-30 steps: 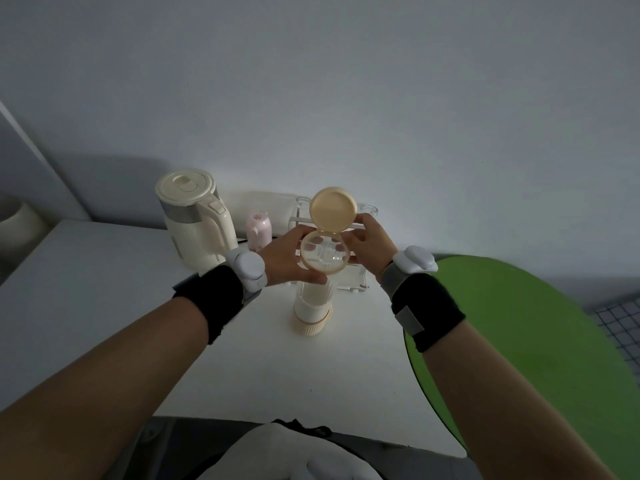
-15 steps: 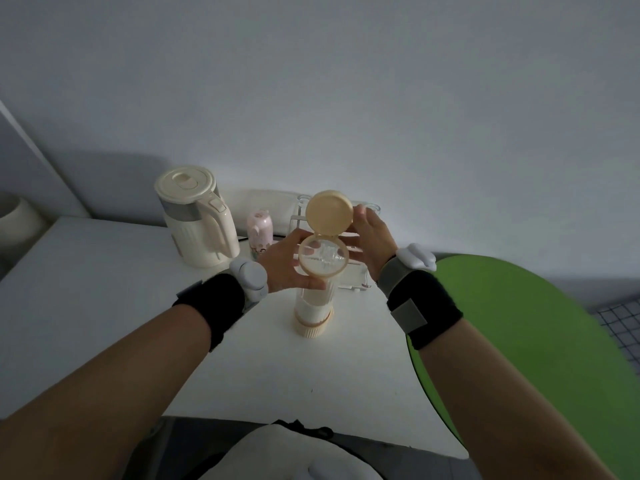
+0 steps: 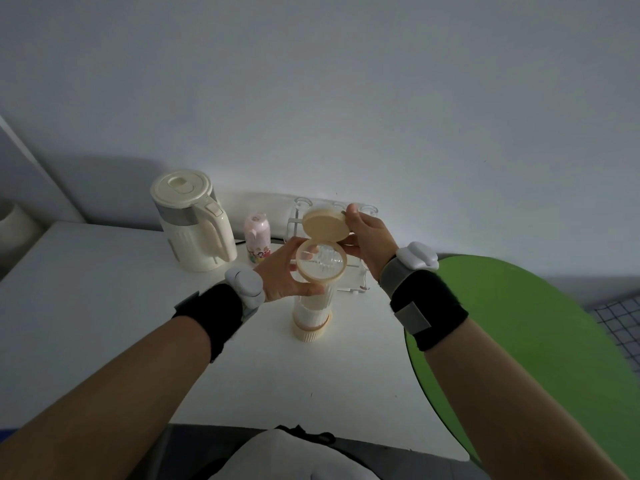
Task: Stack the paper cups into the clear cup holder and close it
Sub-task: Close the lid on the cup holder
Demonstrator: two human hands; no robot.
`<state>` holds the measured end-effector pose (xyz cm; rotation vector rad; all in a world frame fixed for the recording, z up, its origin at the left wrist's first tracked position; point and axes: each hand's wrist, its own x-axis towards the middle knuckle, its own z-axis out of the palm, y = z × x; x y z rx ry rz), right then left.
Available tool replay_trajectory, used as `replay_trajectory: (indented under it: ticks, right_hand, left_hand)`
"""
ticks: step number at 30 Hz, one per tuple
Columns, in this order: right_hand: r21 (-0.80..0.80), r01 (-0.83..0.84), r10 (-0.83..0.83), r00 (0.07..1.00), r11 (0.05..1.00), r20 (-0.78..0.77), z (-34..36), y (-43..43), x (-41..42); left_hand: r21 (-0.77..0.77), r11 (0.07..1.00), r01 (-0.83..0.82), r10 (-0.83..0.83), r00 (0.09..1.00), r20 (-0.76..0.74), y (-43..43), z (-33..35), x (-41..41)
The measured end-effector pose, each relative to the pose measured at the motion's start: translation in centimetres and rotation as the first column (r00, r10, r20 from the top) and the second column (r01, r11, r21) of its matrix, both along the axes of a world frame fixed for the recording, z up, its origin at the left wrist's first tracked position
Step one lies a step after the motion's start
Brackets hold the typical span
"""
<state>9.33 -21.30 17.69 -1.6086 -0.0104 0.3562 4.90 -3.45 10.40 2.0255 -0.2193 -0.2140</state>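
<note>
- Cream kettle (image 3: 194,223) upright near the far edge of the white counter (image 3: 104,306), toward its left.
- Pink bottle (image 3: 257,239) just beside the kettle, on its right.
- Left grip (image 3: 282,271) wrapped round the upper part of the clear cup holder (image 3: 320,278), thumb on the near side under the rim.
- Cup holder upright near the middle of the far edge, white paper cups (image 3: 309,313) stacked in its lower part.
- Cream lid (image 3: 325,225) tilted up above the far rim, mouth uncovered.
- Right grip (image 3: 369,240) pinching the lid's right edge.
- Green round surface (image 3: 519,323) past the counter's right edge.
</note>
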Motion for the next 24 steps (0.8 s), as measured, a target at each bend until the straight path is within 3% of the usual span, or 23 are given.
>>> replay_trajectory:
  ticks: [9,15,24]
  right_hand:
    - [-0.094,-0.167,0.181,0.968,0.981,0.176,-1.2,-1.8,-1.2]
    - [-0.126,-0.204,0.226,0.953,0.971,0.201,-1.9,-2.4,-1.3]
    - [-0.002,-0.218,0.214,0.953,0.976,0.217,-2.4,-2.7,-1.9]
  left_hand:
    - [-0.046,0.999,0.023,-0.024,1.000,-0.019,0.2,-0.5,-0.1]
    - [-0.047,0.999,0.028,-0.029,0.999,-0.032,0.3,-0.6,0.0]
    - [-0.045,0.999,-0.003,0.001,0.998,-0.060,0.2,-0.5,-0.1]
